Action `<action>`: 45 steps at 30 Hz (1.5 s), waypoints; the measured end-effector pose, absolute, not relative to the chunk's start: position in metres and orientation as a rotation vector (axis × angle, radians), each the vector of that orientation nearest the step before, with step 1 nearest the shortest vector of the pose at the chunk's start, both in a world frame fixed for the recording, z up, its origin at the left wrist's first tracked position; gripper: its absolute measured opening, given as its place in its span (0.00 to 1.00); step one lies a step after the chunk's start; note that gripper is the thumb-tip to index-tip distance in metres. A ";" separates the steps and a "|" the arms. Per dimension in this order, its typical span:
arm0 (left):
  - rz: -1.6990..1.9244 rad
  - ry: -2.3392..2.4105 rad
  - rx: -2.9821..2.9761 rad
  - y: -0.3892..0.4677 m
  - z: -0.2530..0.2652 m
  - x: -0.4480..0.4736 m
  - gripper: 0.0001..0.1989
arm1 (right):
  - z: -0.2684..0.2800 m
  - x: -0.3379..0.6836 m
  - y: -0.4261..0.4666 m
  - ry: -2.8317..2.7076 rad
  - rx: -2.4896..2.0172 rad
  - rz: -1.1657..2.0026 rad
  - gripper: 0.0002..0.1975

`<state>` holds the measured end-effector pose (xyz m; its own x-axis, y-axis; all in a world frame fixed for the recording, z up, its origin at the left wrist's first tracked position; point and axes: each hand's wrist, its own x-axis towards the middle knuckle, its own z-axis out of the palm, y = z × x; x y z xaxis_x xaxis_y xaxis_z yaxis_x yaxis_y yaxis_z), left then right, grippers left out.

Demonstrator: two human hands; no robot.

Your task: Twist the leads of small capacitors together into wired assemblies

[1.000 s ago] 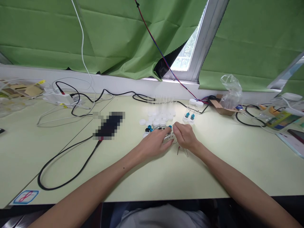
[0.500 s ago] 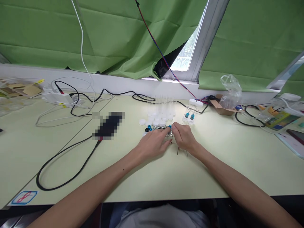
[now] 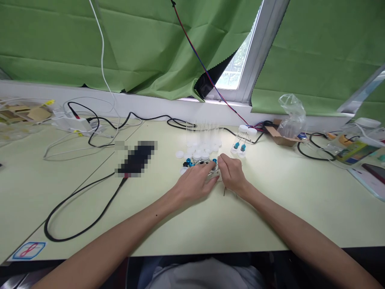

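My left hand [image 3: 192,180] lies low over a cluster of small parts, thumb and index finger bent around a pale, shiny piece [image 3: 213,173] whose kind I cannot make out. Right beside it, my right hand [image 3: 232,170] is closed in a pinch; its fingers hide what they grip. Small blue pieces [image 3: 189,160] and a black piece [image 3: 185,164] show past the left fingers. Thin rods [image 3: 224,191] stick out on the table below the right hand. Behind the hands stand several clear tubes [image 3: 203,134], with white round caps [image 3: 197,155] in front of them.
Two clear tubes with white caps [image 3: 243,129] and blue pieces inside stand behind my right hand. A blurred-out dark device [image 3: 136,158] with a black cable [image 3: 48,216] lies left. An open cardboard box [image 3: 279,137] with a plastic bag [image 3: 291,114] is at back right.
Both hands stay in nearly the same place. The left thumb has shifted slightly to the right, and more of the shiny piece shows between the fingers.
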<state>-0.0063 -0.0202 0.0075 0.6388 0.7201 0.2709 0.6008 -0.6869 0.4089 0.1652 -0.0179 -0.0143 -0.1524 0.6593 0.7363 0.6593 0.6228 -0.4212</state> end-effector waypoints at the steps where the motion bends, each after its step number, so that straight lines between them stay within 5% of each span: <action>1: 0.613 1.064 2.576 -0.020 0.007 -0.006 0.11 | -0.015 0.165 -0.018 -1.839 -1.058 0.007 0.15; 26: 0.637 1.065 2.518 -0.019 0.009 -0.006 0.15 | -0.014 0.166 -0.019 -1.783 -1.085 0.164 0.17; 45: 0.385 0.576 1.667 -0.020 0.021 -0.004 0.17 | -0.008 0.176 -0.025 -1.723 -0.947 0.440 0.20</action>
